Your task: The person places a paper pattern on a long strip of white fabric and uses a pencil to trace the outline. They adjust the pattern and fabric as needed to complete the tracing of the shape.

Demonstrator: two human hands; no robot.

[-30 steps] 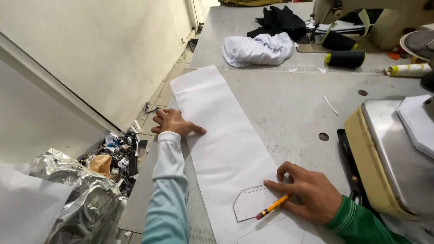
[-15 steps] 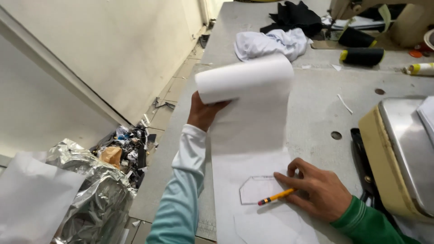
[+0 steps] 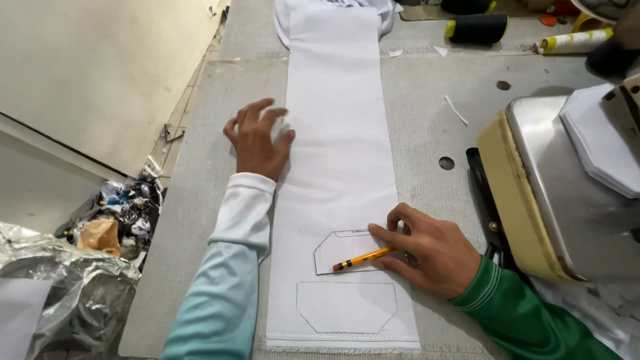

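A small pocket-shaped paper template (image 3: 350,250) is laid flat near the close end of a long white fabric strip (image 3: 337,133), which runs lengthwise down the grey surface (image 3: 427,100). Just below the template a finished outline (image 3: 347,305) of the same shape is drawn on the strip. The template is pinned by the fingertips of the right hand (image 3: 427,257), and a yellow pencil (image 3: 363,258) is held in the same hand, lying across the template's lower edge. The left hand (image 3: 257,137) is spread flat, fingers wide, on the strip's left edge further up.

For a clean tracing, the template is best pressed at its middle so that no corner lifts, and the pencil kept tight against the edge — upright rather than slanted, so the line is not pushed under the paper. The cloth is best held taut but unstretched by the flat hand; any ripple would likely distort the shape. A gap should be kept from the drawn outline.

To the right, a metal sewing machine bed (image 3: 567,187) stands beside the strip; thread cones (image 3: 477,28) lie at the far end.
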